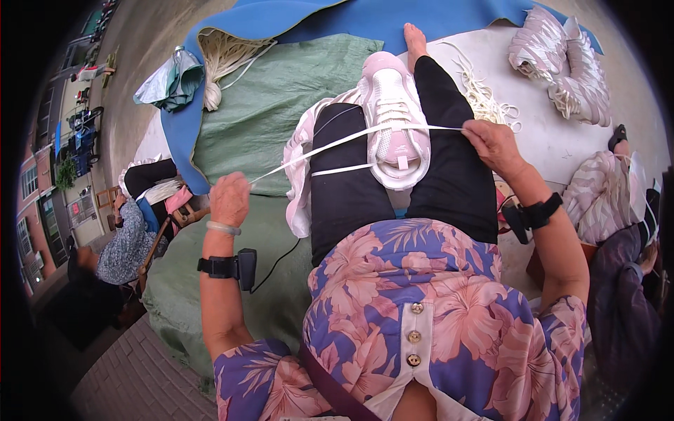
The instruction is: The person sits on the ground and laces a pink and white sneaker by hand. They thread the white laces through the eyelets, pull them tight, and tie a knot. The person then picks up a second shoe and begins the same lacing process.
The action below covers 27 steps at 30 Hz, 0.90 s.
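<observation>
"Head view: what's gripped?"

"The left hand and right hand are both clamped on a flat white shoelace, stretched taut between them."

"And the pale-pink-and-white mesh sneaker?"

"Under the lace, on black-trousered thighs, toe pointing away."

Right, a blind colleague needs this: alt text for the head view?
A person's left hand and right hand stretch a white lace across a pink-and-white shoe between their thighs; loose pale cords and pink bundles lie beyond.
</observation>
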Available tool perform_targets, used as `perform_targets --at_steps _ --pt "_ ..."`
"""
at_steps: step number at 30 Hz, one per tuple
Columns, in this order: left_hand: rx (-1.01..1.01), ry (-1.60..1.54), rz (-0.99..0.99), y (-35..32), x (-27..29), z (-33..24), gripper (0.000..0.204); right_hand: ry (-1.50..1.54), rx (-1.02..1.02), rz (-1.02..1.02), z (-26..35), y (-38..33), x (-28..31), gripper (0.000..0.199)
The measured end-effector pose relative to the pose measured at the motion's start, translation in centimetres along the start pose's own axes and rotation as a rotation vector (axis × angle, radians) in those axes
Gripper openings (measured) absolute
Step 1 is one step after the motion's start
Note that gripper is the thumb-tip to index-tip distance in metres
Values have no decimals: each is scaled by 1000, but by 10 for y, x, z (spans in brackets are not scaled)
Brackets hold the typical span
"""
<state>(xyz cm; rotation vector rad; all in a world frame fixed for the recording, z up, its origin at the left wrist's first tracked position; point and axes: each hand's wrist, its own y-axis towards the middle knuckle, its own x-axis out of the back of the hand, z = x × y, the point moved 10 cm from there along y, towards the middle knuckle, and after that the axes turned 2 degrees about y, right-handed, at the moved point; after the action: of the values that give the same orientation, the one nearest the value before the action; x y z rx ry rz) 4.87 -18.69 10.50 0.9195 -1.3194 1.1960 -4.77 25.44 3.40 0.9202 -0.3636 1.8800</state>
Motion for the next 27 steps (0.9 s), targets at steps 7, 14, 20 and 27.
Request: perform_targets --at_steps 7,14,20,27 --pt "223 111 47 -30 19 106 17 -201 -89 -22 -80 -50 95 11" --pt "530 -390 -34 -2 38 110 23 -478 -327 -227 -157 -65 161 15" --pt "545 -1115 522 29 -31 -74 22 88 -764 179 -170 -89 29 24" --pt "473 -1269 683 72 -72 -170 25 1302 -1049 429 -52 -93 -48 14"
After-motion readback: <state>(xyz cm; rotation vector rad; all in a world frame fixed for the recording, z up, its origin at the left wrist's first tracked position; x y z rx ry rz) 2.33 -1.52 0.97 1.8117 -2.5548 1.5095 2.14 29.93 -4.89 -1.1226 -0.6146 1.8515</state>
